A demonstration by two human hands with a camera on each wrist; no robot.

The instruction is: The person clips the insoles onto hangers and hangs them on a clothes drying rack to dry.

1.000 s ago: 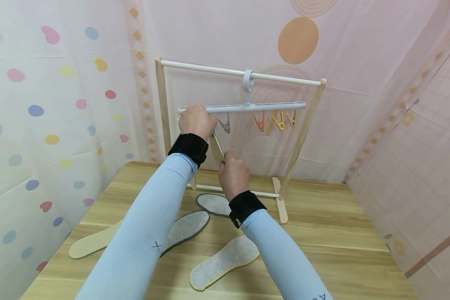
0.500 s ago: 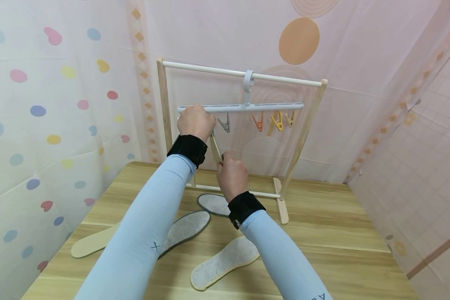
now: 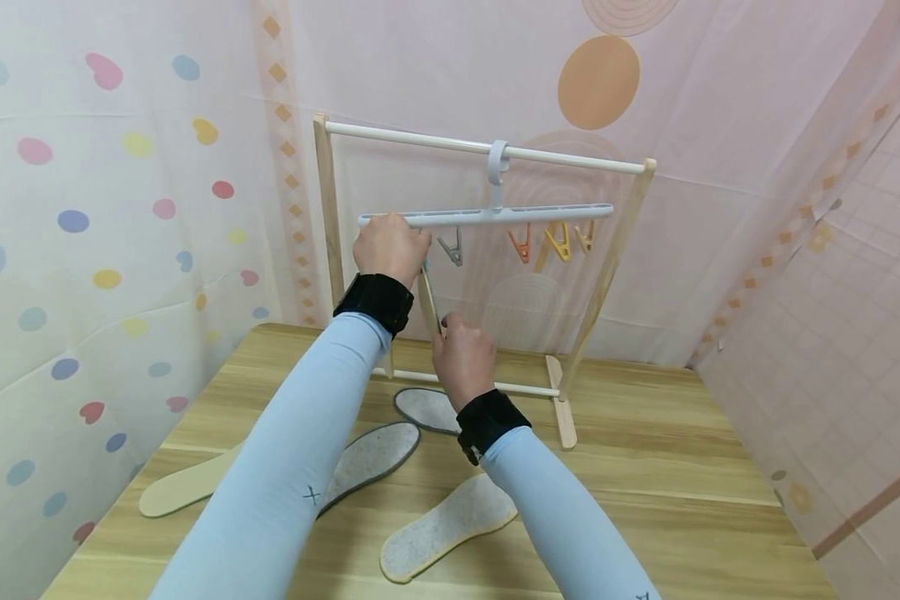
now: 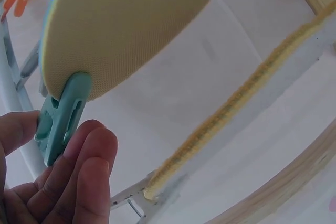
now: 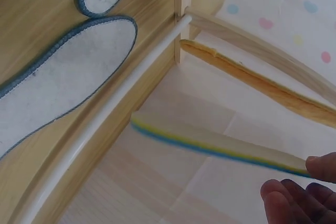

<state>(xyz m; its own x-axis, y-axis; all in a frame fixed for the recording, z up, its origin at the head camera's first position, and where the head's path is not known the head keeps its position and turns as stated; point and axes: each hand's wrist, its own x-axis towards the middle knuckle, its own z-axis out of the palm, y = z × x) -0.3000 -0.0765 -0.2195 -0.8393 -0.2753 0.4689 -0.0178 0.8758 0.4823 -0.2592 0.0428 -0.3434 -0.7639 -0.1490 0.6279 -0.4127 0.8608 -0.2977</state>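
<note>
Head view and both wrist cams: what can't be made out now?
- Head: teal clothespin, mostly hidden by left hand.
- Head: leftmost insole, one end behind left sleeve.
- Left wrist: held insole, far end past top edge.
- Right wrist: right hand, cut off at lower right.

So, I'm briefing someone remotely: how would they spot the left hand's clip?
Find the rack, then the pale blue hanger on it. By the hanger's left half, the left hand holds the clip against an insole; no other visible clip is teal.
</note>
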